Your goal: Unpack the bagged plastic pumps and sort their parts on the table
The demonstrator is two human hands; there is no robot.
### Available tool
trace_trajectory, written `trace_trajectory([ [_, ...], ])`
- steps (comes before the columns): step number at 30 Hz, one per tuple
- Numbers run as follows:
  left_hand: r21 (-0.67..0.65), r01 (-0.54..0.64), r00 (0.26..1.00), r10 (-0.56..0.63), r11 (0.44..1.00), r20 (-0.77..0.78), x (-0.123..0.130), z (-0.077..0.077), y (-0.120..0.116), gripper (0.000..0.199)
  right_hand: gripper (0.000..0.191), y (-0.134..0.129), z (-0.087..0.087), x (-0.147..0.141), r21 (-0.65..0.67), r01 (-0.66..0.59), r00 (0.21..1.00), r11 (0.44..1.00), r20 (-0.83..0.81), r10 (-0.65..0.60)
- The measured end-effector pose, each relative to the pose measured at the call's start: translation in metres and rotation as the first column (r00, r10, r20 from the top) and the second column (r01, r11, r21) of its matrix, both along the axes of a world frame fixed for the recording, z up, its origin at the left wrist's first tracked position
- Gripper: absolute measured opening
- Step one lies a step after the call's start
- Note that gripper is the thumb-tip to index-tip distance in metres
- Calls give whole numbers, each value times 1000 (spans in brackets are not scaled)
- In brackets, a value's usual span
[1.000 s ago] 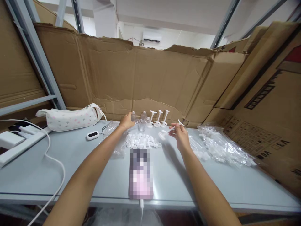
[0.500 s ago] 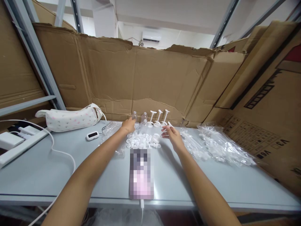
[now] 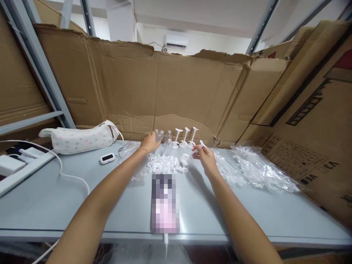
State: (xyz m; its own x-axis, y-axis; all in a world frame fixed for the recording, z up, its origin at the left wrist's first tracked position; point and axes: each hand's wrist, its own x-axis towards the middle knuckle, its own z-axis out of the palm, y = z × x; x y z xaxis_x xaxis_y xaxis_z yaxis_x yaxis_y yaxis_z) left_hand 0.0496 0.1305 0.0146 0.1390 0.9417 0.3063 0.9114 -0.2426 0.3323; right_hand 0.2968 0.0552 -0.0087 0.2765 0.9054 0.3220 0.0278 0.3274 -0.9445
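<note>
At the back of the shelf, my left hand (image 3: 150, 143) has its fingers closed about a small clear plastic bottle (image 3: 158, 135), partly hidden by the hand. More clear bottles (image 3: 168, 136) stand just right of it. My right hand (image 3: 204, 156) pinches a white T-shaped plastic stand (image 3: 202, 143), tilted on its side, its round base pointing left above the shelf. Three similar white stands (image 3: 186, 137) rise upright in a row behind. Between the hands lies a heap of small white caps (image 3: 165, 163).
Clear plastic bags (image 3: 258, 168) with white parts lie right, and another clear bag (image 3: 134, 154) sits left of the caps. A phone (image 3: 165, 203) with a cable lies in front. A white pouch (image 3: 82, 139), small device (image 3: 107, 158) and power strip (image 3: 27, 170) are left. Cardboard (image 3: 178, 91) walls the back.
My left hand has shifted slightly up and left, and a second bottle top now shows beside it. My right hand, still with the white stand, has moved slightly right.
</note>
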Motion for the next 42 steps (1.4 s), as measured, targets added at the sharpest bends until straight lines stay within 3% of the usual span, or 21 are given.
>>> trace_trajectory([
  [10,-116,-33,986,52,993,157,1,-7,5,42,47,-2,2,-2,18,21,999,1000,29,-21],
  [14,-18,-64,982,66,998,178,4,2,-6,47,47,-1,1,-1,22,28,999,999,42,-29],
  [17,118,-62,981,39,991,190,10,15,-21,38,47,0,1,-1,24,38,998,999,46,-39],
  [20,165,119,984,-139,979,113,18,26,-35,27,48,0,0,0,22,40,998,999,51,-42],
  [23,12,314,949,-314,949,35,25,29,-42,32,49,1,-1,1,23,40,998,999,54,-41],
  [26,-123,387,921,-390,914,-1,29,22,-40,39,49,0,-1,1,26,37,998,999,55,-38],
  [32,-202,306,936,-333,930,-114,34,7,-29,47,51,-1,0,0,29,38,998,999,55,-40],
  [42,-186,197,948,-236,963,-213,42,6,-27,49,48,3,-2,6,70,75,988,995,127,-83],
])
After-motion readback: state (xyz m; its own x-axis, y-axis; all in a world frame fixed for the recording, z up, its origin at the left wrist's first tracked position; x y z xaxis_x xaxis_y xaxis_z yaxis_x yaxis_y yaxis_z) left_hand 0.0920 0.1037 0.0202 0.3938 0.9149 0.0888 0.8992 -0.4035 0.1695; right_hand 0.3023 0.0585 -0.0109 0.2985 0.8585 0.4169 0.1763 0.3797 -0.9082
